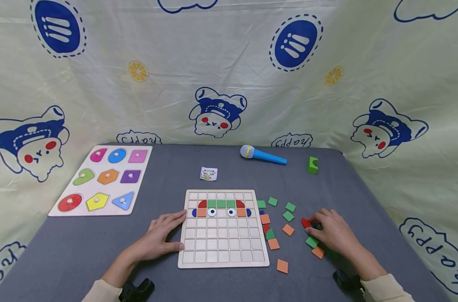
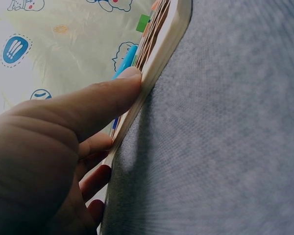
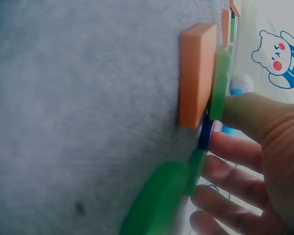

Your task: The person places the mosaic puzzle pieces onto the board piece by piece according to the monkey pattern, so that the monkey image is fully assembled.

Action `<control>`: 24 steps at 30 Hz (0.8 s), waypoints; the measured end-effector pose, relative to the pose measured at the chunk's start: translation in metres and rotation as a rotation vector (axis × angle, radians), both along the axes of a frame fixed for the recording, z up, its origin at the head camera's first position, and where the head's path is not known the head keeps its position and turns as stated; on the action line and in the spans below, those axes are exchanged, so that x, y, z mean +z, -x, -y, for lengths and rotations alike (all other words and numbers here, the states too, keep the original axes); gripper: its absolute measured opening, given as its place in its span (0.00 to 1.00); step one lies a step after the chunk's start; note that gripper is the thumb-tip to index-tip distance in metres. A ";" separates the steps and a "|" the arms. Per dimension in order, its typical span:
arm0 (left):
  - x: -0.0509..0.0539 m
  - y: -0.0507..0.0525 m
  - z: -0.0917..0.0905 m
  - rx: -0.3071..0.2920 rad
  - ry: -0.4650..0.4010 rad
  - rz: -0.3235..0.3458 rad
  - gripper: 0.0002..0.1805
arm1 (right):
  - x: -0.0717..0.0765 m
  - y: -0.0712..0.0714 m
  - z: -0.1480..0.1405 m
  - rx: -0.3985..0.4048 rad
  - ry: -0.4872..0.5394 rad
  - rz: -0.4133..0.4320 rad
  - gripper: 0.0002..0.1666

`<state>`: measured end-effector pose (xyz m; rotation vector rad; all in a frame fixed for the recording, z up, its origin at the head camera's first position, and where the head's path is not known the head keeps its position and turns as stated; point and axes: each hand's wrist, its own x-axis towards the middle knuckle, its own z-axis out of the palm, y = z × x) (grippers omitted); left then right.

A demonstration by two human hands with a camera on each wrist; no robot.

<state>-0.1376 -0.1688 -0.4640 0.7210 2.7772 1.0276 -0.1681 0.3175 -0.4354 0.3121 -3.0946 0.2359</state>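
Note:
A light board with a grid (image 1: 221,244) lies on the table, with a row of red and green pieces above orange squares, eye pieces and blue pieces. Along its left edge rests my left hand (image 1: 159,237), fingers extended and thumb apart; the left wrist view shows this thumb (image 2: 110,100) against the board's side (image 2: 159,68). Over loose pieces right of the board is my right hand (image 1: 334,233), fingertips beside a red piece (image 1: 306,222). In the right wrist view, the fingers of this hand (image 3: 264,152) are spread near green (image 3: 219,83) and blue pieces (image 3: 205,131).
Loose green (image 1: 288,216) and orange squares (image 1: 283,266) lie between board and right hand. At the left is a shape puzzle (image 1: 113,193). Farther back are a small card (image 1: 208,174), a blue toy microphone (image 1: 268,157) and a green block (image 1: 312,165). A printed curtain hangs behind.

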 end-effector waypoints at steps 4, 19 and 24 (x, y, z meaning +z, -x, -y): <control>0.000 0.000 0.000 -0.004 0.000 -0.006 0.43 | 0.000 -0.001 0.000 -0.001 0.016 -0.001 0.13; 0.001 -0.002 -0.001 0.000 -0.008 0.013 0.43 | 0.019 -0.005 0.060 0.120 0.087 -0.067 0.15; 0.002 -0.001 -0.001 0.001 -0.005 0.015 0.43 | 0.020 -0.001 0.097 0.230 0.116 -0.082 0.15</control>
